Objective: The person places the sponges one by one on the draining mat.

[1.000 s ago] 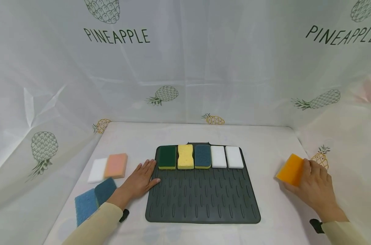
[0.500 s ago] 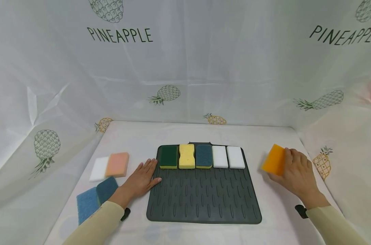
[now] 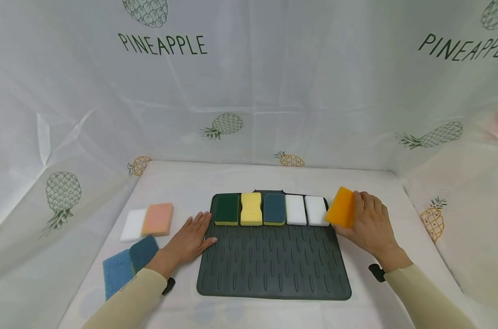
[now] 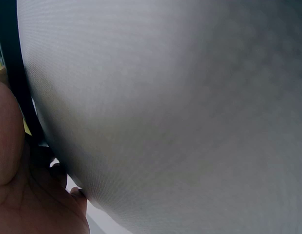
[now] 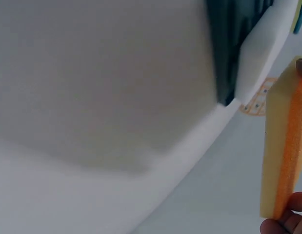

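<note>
My right hand [image 3: 370, 226] holds an orange sponge [image 3: 341, 208] by its right side, tilted, at the top right corner of the dark grey ribbed mat [image 3: 273, 265]. In the right wrist view the sponge [image 5: 282, 146] shows an orange layer and a paler one, with the fingers at its edges. My left hand [image 3: 187, 241] lies flat with straight fingers, its fingertips and thumb on the mat's left edge. Along the mat's top stand a dark green sponge [image 3: 226, 209], a yellow notched sponge [image 3: 251, 209], a dark blue sponge [image 3: 274, 209] and two white sponges [image 3: 295, 210].
Left of the mat lie a white sponge [image 3: 133, 225], a pink-orange sponge [image 3: 157, 219], a dark blue scouring sponge [image 3: 144, 252] and a light blue pad [image 3: 116, 273], close to the left forearm. A pineapple-print curtain [image 3: 315, 82] encloses the white table [image 3: 183, 178] at the back and sides.
My right hand has carried the orange sponge leftward from the table's right side to the mat's top right corner. The left hand stays on the mat's edge.
</note>
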`<state>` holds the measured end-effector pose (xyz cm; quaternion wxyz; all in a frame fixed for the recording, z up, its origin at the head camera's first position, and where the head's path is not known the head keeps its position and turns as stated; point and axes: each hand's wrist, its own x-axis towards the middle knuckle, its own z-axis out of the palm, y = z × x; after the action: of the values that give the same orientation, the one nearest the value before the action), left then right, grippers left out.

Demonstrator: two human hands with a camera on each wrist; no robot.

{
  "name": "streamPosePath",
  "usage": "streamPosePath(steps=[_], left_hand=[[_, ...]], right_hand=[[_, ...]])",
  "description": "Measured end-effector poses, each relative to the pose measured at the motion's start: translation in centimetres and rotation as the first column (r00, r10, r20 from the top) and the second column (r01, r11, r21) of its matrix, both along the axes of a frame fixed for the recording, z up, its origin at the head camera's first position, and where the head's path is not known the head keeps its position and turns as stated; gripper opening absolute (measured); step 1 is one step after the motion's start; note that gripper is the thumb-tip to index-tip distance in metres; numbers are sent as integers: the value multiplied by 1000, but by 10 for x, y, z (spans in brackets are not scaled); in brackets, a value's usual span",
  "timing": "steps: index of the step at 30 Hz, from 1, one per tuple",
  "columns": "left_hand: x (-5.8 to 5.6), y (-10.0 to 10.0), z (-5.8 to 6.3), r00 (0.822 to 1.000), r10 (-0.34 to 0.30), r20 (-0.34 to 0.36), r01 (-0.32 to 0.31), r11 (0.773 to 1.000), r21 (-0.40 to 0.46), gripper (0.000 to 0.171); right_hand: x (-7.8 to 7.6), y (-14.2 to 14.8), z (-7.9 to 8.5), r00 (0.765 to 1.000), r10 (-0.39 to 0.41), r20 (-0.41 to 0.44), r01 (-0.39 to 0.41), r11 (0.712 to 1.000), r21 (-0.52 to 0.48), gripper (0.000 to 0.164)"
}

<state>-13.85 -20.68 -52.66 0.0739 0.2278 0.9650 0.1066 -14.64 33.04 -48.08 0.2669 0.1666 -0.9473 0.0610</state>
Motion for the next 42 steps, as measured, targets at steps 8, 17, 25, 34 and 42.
streamPosePath(steps=[8, 17, 25, 34, 42], left_hand=[[-1, 0, 2, 1000, 1, 8, -1, 1000, 0, 83], [-2, -1, 0, 1000, 1, -1, -1, 1000, -11, 81], [-2, -2, 0, 1000, 6, 7, -6, 1000, -11, 78], [-1, -2, 1, 1000, 11, 12, -11, 1000, 8, 77], [-1, 0, 2, 1000, 17, 16, -17, 1000, 3, 77]], right_hand=[[-8, -43, 5, 999, 33, 40, -33, 999, -15, 107], [-7, -108, 6, 994, 91, 54, -92, 996, 10, 109], [8, -168, 1, 979, 149, 140, -160, 985, 70, 113], [30, -230, -11, 959, 244, 147, -262, 958, 117, 109], [47, -268, -16, 923, 236, 304, -294, 941, 164, 113]])
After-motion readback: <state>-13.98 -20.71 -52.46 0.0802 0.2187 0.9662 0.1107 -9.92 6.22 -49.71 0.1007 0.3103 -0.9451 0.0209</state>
